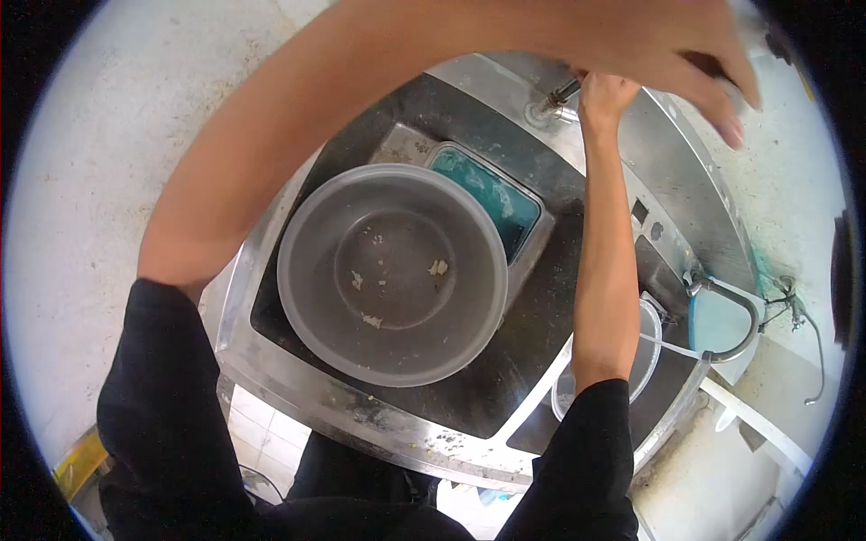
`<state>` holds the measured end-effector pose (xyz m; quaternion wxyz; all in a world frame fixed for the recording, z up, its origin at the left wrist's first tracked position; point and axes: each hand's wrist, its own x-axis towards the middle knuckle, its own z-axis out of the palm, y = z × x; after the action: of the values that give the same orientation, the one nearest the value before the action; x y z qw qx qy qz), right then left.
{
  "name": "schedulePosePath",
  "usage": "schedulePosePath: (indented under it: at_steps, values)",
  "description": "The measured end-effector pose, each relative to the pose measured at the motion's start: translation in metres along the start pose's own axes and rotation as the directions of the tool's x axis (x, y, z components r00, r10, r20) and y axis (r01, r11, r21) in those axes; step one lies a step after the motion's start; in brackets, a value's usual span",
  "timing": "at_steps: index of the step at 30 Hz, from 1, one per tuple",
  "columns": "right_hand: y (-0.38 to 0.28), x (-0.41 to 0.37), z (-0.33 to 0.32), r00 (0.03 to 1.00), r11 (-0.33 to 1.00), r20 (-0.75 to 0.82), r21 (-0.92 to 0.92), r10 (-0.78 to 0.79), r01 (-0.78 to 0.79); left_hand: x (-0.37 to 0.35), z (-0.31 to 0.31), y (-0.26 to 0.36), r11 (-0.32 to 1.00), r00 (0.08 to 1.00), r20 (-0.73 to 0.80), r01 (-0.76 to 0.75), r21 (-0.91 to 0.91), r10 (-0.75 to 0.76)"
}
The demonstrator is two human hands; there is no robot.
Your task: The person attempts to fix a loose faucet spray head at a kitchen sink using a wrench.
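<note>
My left arm arches over the top of the view, and my left hand [699,63] hangs above the back right of the sink. Its fingers are spread apart, with nothing plainly held in them. Below it, my right hand [606,95] is closed at the metal faucet [548,106] on the sink's back ledge. My left forearm partly covers the faucet and the right fingers. A large grey translucent basin [316,320] stands in the left sink bowl, with several pale food scraps [372,320] on its bottom.
Behind the basin lies a rectangular tray with a teal surface [487,194]. The right sink bowl holds a round white-rimmed tub [651,347], partly behind my right arm. A curved metal spout [750,325] rises at the right. The steel sink edge [361,433] runs before me.
</note>
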<state>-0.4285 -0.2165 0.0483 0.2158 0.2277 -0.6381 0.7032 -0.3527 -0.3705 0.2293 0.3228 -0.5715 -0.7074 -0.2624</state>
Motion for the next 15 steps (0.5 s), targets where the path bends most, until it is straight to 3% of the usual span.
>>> schedulePosePath:
  at_steps: [1, 2, 4, 8, 11, 13, 15]
  values:
    - [-0.001, 0.002, -0.002, 1.000, 1.000, 0.009, -0.001, 0.006, -0.006, 0.012, 0.001, 0.002, 0.999, 0.999, 0.031, -0.042, 0.013, 0.042]
    - [-0.003, 0.004, -0.006, 0.996, 0.994, 0.039, 0.074, 0.077, -0.079, 0.028, -0.004, 0.000, 0.994, 0.988, 0.138, 0.076, -0.084, -0.064]
    - [-0.009, 0.006, -0.006, 0.978, 0.962, 0.070, 0.182, 0.194, -0.204, 0.062, 0.006, -0.008, 0.980, 0.965, 0.219, 0.170, -0.107, -0.144]
    - [-0.007, 0.003, -0.010, 0.980, 0.977, 0.095, 0.106, 0.178, -0.187, 0.120, 0.069, -0.034, 0.964, 0.957, 0.137, 0.263, -0.032, -0.256]
    - [0.005, -0.003, -0.010, 0.981, 0.935, 0.181, 0.330, 0.072, -0.130, 0.133, 0.101, -0.045, 0.943, 0.943, 0.019, 0.331, 0.042, -0.332]
    - [0.006, -0.007, 0.003, 1.000, 0.999, 0.011, -0.052, -0.011, 0.011, 0.120, 0.104, -0.043, 0.919, 0.922, -0.074, 0.386, 0.083, -0.381]
    - [-0.005, -0.010, 0.012, 0.998, 0.997, -0.056, -0.071, -0.032, 0.028, 0.108, 0.108, -0.052, 0.902, 0.911, -0.128, 0.409, 0.138, -0.393]
